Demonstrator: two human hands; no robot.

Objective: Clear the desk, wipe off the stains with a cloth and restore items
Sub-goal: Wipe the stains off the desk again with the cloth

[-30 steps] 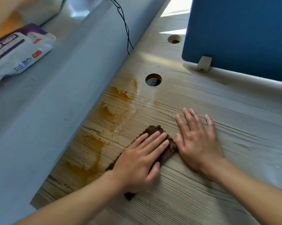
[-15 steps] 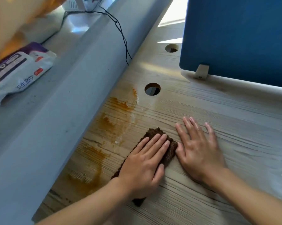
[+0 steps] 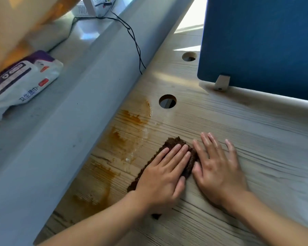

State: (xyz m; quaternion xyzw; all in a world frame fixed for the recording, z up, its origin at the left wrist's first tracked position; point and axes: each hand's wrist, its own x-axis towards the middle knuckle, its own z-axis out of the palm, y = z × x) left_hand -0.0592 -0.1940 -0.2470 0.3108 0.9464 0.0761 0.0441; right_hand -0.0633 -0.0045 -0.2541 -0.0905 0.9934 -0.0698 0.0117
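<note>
A person's left hand [image 3: 164, 176] presses flat, fingers straight, on a dark brown cloth [image 3: 176, 144] lying on the wooden desk [image 3: 238, 135], just right of orange-brown stains [image 3: 124, 137]. The right hand [image 3: 218, 167] lies open on the bare wood, its thumb touching the cloth's edge. A blue divider panel [image 3: 261, 45] stands behind; a wet-wipe pack [image 3: 23, 80] sits on the grey ledge [image 3: 64, 121] at left.

We find the cloth [image 3: 174, 143] on the counter [image 3: 256, 132] under the left hand [image 3: 162, 176]; stains [image 3: 124, 139] at its ten o'clock, hole [image 3: 167, 101] at twelve, right hand [image 3: 218, 171] at three.
</note>
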